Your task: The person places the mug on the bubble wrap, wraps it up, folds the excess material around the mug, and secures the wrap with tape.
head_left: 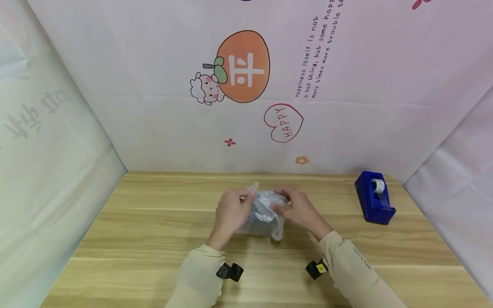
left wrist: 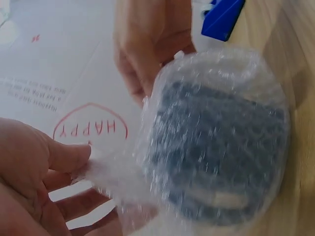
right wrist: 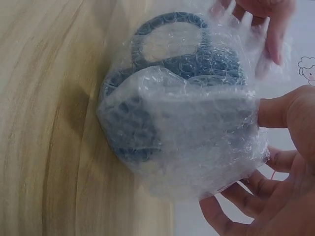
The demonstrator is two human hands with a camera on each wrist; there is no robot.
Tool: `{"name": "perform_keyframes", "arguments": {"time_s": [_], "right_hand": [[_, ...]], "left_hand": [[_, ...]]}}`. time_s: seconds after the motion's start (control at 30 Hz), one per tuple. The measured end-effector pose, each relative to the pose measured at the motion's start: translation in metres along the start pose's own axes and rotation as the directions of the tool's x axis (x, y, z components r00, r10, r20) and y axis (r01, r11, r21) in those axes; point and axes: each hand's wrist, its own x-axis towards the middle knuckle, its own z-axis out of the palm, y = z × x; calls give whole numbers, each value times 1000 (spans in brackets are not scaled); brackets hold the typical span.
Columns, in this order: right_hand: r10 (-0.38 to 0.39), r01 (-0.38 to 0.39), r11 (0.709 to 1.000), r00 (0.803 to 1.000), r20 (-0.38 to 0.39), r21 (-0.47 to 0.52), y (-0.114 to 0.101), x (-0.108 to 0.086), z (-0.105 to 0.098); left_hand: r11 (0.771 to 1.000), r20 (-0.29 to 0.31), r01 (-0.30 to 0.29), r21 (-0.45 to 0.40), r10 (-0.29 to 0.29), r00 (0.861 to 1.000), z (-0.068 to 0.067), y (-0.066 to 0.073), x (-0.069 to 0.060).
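A dark blue object [left wrist: 211,142] with a loop handle [right wrist: 168,18] sits inside clear bubble wrap [head_left: 263,209], about midway between the table's left and right edges and closer to the far edge. The wrap is crinkled and shiny, with the blue showing through it; whether its underside touches the table [head_left: 154,222] I cannot tell. The left hand [head_left: 233,209] is on the bundle's left side, its grip pinching a loose end [left wrist: 115,177] of the wrap between thumb and fingers. The right hand [head_left: 302,209] holds the other side — its grip is closed on the wrapped bundle, the thumb on one face and the fingers curled round the edge. Near the table's far right corner stands a blue tape dispenser [head_left: 371,203], well apart from both hands, with a white roll [head_left: 379,186] in it. Both arms wear pale sleeves [head_left: 356,269], and a small black device [head_left: 230,271] is fixed at each wrist. Behind the far edge hangs a white backdrop [head_left: 154,128] — printed with an orange fruit, a small sheep and a red heart reading "HAPPY".
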Motion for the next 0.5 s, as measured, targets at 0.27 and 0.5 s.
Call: {"name": "perform_keyframes", "arguments": {"time_s": [0.27, 0.5], "right_hand": [[17, -16, 1000, 996, -91, 11, 6, -3, 3], [109, -95, 988, 987, -120, 120, 12, -6, 5]], "left_hand": [[966, -40, -129, 224, 141, 989, 25, 10, -7], [955, 40, -257, 149, 254, 966, 33, 1, -10]]}}
